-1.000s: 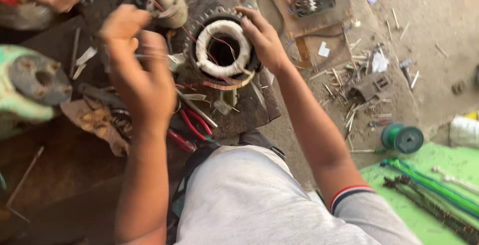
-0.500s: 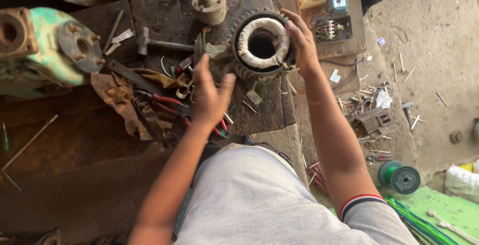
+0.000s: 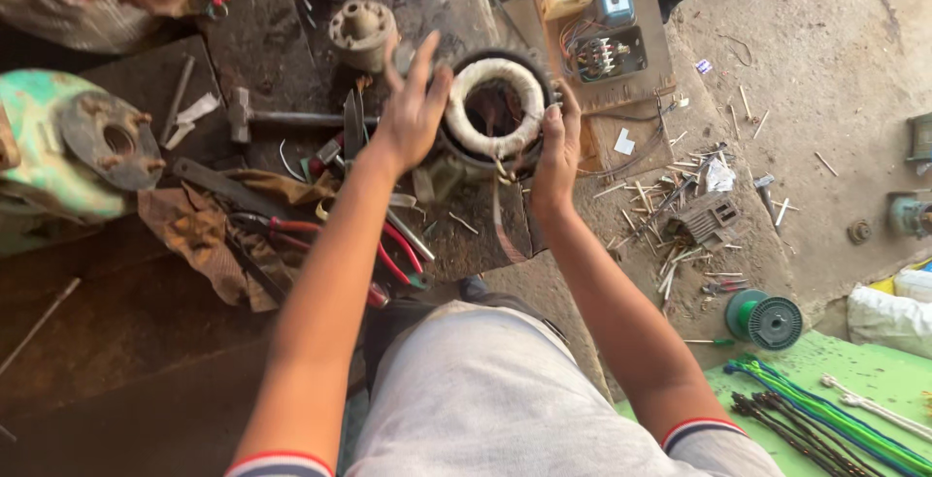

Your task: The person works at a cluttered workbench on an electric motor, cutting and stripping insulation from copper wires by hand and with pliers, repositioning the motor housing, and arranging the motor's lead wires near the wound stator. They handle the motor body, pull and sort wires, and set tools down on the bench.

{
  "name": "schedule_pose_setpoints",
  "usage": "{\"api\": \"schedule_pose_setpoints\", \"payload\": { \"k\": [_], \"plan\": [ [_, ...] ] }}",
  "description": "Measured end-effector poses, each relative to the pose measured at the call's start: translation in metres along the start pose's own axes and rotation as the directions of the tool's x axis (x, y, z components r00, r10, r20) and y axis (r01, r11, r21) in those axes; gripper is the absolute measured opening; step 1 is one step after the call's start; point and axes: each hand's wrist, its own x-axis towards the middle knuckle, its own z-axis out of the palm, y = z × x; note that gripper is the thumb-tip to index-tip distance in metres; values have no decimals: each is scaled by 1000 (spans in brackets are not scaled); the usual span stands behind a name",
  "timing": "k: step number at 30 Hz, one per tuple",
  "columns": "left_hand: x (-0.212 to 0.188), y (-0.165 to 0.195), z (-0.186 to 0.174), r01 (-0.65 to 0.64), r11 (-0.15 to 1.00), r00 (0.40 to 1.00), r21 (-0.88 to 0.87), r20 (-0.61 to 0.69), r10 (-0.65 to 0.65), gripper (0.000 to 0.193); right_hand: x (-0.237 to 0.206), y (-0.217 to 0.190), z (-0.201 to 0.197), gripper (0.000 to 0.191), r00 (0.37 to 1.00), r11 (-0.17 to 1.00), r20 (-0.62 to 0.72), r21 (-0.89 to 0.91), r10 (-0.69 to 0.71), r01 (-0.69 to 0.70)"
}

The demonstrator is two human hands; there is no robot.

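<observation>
Pliers [image 3: 388, 254]: red-handled pair lying loose by your left forearm, easy to grab.
Left hand [image 3: 413, 113]: fingers spread, palm bracing the motor coil's left side.
Motor coil [image 3: 497, 108]: sits on the dark bench, white winding up.
Right hand [image 3: 555, 152]: fingers curled on its right rim, steadying it.

Stator [image 3: 497, 108]: set on workbench [image 3: 291, 31], flanked by left hand [image 3: 413, 113] and right hand [image 3: 555, 152].
Hammer [image 3: 282, 118]: laid left of stator.
Pliers [image 3: 330, 244]: placed nearer the person, beside rag [image 3: 194, 234].
Pump housing [image 3: 68, 147]: at far left.
Switch board [image 3: 597, 26]: behind-right of stator.
Wire spool [image 3: 765, 319]: on floor, right.
Cap [image 3: 361, 32]: behind left hand.
</observation>
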Motion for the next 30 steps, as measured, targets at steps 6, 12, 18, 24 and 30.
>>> {"api": "schedule_pose_setpoints", "payload": {
  "k": [6,12,18,24,30],
  "plan": [
    [21,10,-3,-224,966,954,131,-173,244,48,-4,-4,37,50,980,994,-178,36,-92,100],
    [9,6,21,32,999,793,21,-609,-13,47,71,-54,45,51,968,998,252,-61,0,16],
    [7,18,55,288,956,561,-63,-798,-221,57,139,-87,74,49,811,979,573,-205,115,6],
    [15,25,45,229,968,640,98,-765,-74,49,122,-81,57,48,844,953,504,120,182,-278],
    [33,28,5,-48,998,921,36,-386,58,43,70,-47,46,49,995,966,94,251,40,-62]
  ]
}}
